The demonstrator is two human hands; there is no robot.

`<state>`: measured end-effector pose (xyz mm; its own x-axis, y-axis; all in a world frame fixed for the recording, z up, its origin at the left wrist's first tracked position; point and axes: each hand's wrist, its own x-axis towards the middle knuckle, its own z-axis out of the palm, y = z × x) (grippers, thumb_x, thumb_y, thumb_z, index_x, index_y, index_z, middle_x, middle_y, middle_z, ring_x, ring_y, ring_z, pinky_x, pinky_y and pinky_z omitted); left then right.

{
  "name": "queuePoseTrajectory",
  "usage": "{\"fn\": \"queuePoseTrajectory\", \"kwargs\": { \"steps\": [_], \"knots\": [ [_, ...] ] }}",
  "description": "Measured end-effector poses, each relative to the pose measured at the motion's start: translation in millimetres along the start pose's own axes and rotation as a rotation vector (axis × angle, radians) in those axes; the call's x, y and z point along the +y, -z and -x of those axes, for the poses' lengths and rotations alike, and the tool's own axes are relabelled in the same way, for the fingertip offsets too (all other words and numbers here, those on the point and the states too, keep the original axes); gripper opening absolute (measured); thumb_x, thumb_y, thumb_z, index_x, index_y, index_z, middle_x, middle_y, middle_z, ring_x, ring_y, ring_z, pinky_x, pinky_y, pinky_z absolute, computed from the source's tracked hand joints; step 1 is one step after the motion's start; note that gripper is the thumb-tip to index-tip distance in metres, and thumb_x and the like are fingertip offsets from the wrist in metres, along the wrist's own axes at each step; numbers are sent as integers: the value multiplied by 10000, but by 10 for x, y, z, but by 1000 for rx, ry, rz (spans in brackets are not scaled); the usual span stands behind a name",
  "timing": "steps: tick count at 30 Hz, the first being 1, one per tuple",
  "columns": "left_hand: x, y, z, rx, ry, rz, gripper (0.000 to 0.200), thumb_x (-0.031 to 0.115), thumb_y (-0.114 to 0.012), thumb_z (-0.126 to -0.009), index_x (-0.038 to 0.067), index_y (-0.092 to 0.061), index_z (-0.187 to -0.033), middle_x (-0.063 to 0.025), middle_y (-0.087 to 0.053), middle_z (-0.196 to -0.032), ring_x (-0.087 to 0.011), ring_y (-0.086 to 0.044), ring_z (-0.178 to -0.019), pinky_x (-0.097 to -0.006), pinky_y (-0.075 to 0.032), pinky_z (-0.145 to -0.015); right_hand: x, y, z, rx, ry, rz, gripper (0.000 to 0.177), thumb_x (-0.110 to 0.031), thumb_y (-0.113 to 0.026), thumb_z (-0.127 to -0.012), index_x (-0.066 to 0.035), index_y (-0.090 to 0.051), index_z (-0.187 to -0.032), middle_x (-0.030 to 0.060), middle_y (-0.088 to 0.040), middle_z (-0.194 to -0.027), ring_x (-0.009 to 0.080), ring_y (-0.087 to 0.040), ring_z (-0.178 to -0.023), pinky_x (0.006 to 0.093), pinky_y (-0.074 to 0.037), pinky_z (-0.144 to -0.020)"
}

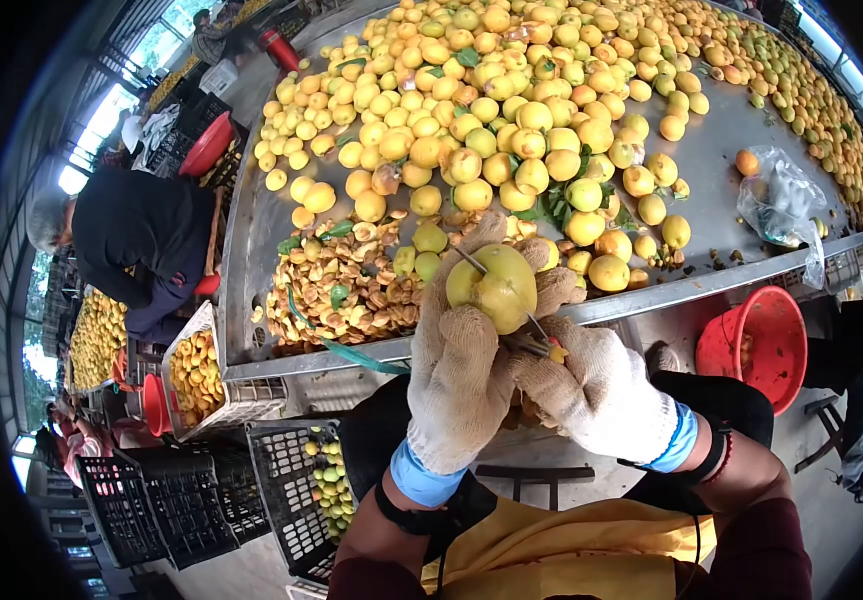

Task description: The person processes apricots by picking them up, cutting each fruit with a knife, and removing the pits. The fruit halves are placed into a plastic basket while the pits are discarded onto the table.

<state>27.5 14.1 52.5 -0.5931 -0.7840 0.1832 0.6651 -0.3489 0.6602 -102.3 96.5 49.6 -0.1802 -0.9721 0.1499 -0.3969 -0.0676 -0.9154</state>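
Both hands wear white knitted gloves with brown-stained fingers, over blue cuffs. My left hand is wrapped round a greenish-yellow fruit just in front of the metal table's front edge. Close on its right, my right hand is closed on a small tool with a yellow and red part. A thin metal piece shows at the fruit's lower right, and a thin strip lies across its upper left. Behind the hands, a pile of cut fruit pieces lies on the metal table.
Many yellow fruits cover the table. A plastic bag lies at its right. A red basket stands on the floor at right. Crates stand at lower left, with a fruit-filled crate beyond. A person bends at left.
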Motion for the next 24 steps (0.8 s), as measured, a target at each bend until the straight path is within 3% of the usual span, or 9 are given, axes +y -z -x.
{"fn": "queuePoseTrajectory", "kwargs": {
  "steps": [3,9,12,14,17,18,21,23,24],
  "knots": [
    [109,106,-54,-19,53,-142,689,291,-620,-1042,-18,-295,-1566,-222,-545,-1444,-377,-606,-1286,-482,-494,-1105,-42,136,-39,-161,-42,15,387,-398,-740,-942,-18,-671,-937,204,-660,-712,390,-687,-649,431,-536,-532],
    [86,121,-78,12,132,3,640,200,-634,-1024,-24,-341,-1548,-184,-602,-1353,-320,-648,-1219,-453,-521,-1075,93,37,-16,-4,49,267,423,-445,-717,-949,-29,-653,-902,221,-651,-706,405,-690,-670,457,-539,-556],
    [136,118,-139,15,87,-86,627,202,-644,-1019,-29,-365,-1530,-163,-615,-1314,-303,-655,-1205,-425,-521,-1070,-176,225,-28,-94,-182,33,401,-433,-689,-979,-34,-668,-943,175,-658,-689,324,-703,-640,409,-546,-586],
    [259,203,-192,-90,124,-459,592,194,-631,-1023,-32,-384,-1511,-151,-615,-1294,-299,-651,-1208,-426,-510,-1084,-365,401,-118,-348,-591,-302,388,-421,-663,-1006,-33,-681,-1000,102,-652,-672,203,-682,-620,347,-540,-604],
    [184,205,-159,-132,131,-304,562,201,-609,-1027,-33,-403,-1494,-166,-617,-1303,-318,-652,-1200,-443,-514,-1080,-305,358,-50,-354,-561,-339,393,-411,-642,-1026,-21,-682,-1032,46,-638,-665,124,-639,-615,305,-526,-609],
    [82,100,-90,-62,155,-57,561,242,-578,-1046,-34,-398,-1500,-185,-617,-1315,-341,-644,-1214,-447,-525,-1062,-290,230,-1,-265,-415,-353,398,-413,-633,-1031,-19,-684,-1058,74,-641,-664,149,-655,-623,318,-532,-614],
    [-38,61,-96,3,166,37,597,336,-556,-1072,-34,-385,-1509,-199,-606,-1344,-365,-623,-1249,-446,-533,-1047,-75,58,-20,-141,-170,-92,382,-425,-642,-1016,-48,-709,-1016,131,-670,-689,283,-723,-683,381,-558,-633],
    [-114,143,-96,23,205,106,593,359,-506,-1093,-24,-366,-1525,-196,-598,-1356,-347,-608,-1275,-436,-538,-1043,-112,97,-58,-137,-237,-37,378,-431,-645,-1011,-61,-717,-1009,126,-676,-692,293,-730,-695,386,-561,-637],
    [-125,148,-92,48,199,8,694,472,-483,-1075,-22,-340,-1543,-197,-602,-1368,-367,-612,-1258,-477,-501,-1078,-138,132,-80,-135,-303,18,373,-438,-648,-1006,-73,-725,-1001,122,-682,-694,302,-736,-707,392,-564,-641]
  ]
}}
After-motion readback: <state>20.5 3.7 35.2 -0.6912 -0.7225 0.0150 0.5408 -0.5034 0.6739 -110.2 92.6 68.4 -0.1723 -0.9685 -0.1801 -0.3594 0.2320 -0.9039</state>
